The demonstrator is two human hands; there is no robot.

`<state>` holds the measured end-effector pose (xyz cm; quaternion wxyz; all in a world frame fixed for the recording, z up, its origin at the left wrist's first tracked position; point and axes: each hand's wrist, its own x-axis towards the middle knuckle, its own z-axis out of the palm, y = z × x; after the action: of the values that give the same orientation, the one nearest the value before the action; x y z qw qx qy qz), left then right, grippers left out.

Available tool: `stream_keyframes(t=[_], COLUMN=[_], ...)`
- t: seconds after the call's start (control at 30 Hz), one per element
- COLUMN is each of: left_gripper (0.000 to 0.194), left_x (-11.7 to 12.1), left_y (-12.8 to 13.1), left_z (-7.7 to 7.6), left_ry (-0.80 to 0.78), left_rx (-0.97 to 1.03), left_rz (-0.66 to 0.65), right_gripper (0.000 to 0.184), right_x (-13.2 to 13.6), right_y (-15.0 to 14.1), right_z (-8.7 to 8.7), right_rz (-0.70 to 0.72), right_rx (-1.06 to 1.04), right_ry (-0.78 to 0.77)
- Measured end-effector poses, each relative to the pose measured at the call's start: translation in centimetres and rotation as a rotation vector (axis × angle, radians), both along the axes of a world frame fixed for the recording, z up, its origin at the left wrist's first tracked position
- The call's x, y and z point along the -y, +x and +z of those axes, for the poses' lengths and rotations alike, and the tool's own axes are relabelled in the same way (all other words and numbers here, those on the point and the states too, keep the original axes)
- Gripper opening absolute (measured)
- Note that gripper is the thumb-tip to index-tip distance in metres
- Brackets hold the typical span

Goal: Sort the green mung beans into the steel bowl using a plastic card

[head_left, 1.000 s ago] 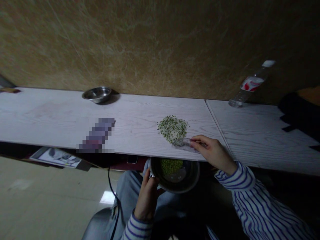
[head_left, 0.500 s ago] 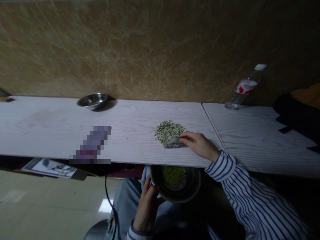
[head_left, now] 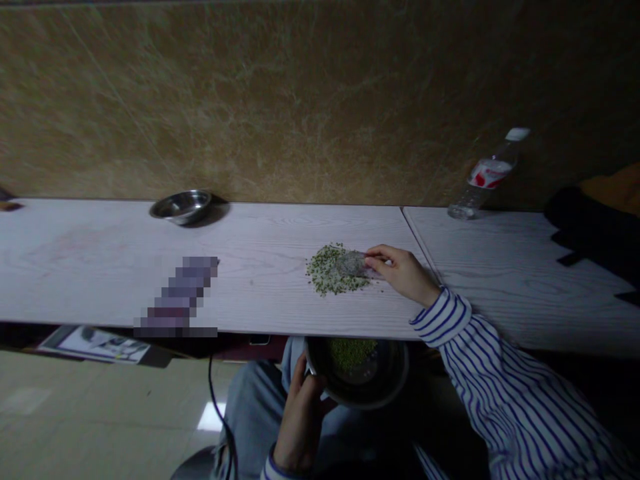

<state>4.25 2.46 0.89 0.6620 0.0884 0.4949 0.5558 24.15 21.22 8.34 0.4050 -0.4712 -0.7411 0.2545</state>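
My right hand (head_left: 397, 268) pinches the end of a thin, greyish see-through card (head_left: 354, 264), whose exact kind I cannot make out. The card lies over the right side of a low pile of green beans mixed with white grains (head_left: 327, 272) on the white wood-grain table (head_left: 270, 267). Below the table's front edge, my left hand (head_left: 303, 407) grips the left rim of a metal bowl (head_left: 400, 383). Green beans (head_left: 353, 352) lie in the bowl, whose far side is hidden under the tabletop.
A second metal bowl (head_left: 183, 208) stands near the wall at left. A blurred-out purple object (head_left: 180, 297) lies near the front edge. At right a clear plastic bottle (head_left: 487, 175) leans in view, beside dark cloth (head_left: 590, 227). A black cable (head_left: 216, 393) hangs below the table.
The card in my right hand has moved from the near edge of the pile up onto its right side. My left hand still holds the bowl, which appears slightly further right.
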Motion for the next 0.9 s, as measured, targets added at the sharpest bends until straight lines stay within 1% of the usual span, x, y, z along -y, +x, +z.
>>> stream_keyframes(t=[0.2,0.3,0.4,0.53,0.67,0.9], left_gripper=[0.074,0.073,0.070,0.068,0.069,0.064], left_x=[0.1,0.1,0.1,0.0,0.1,0.0], left_y=[0.0,0.0,0.1,0.1,0.2,0.2], left_z=[-0.1,-0.2,-0.1,-0.1,0.0,0.0], left_ry=[0.000,0.002,0.004,0.008,0.009,0.004], left_rx=[0.013,0.015,0.020,0.018,0.013,0.011], left_rz=[-0.012,-0.010,-0.010,-0.019,-0.018,-0.014], right_gripper=[0.018,0.022,0.019,0.009,0.007,0.014], right_x=[-0.8,-1.5,-2.1,-2.6,-2.3,-0.7], right_y=[2.7,3.5,3.8,3.8,3.5,2.7], right_z=[-1.2,-1.5,-1.7,-2.4,-2.8,-1.7], right_rz=[-0.205,-0.260,-0.292,-0.288,-0.230,-0.135], right_rx=[-0.166,-0.201,-0.198,-0.132,-0.098,-0.146], right_ry=[-0.121,-0.151,-0.164,-0.163,-0.162,-0.248])
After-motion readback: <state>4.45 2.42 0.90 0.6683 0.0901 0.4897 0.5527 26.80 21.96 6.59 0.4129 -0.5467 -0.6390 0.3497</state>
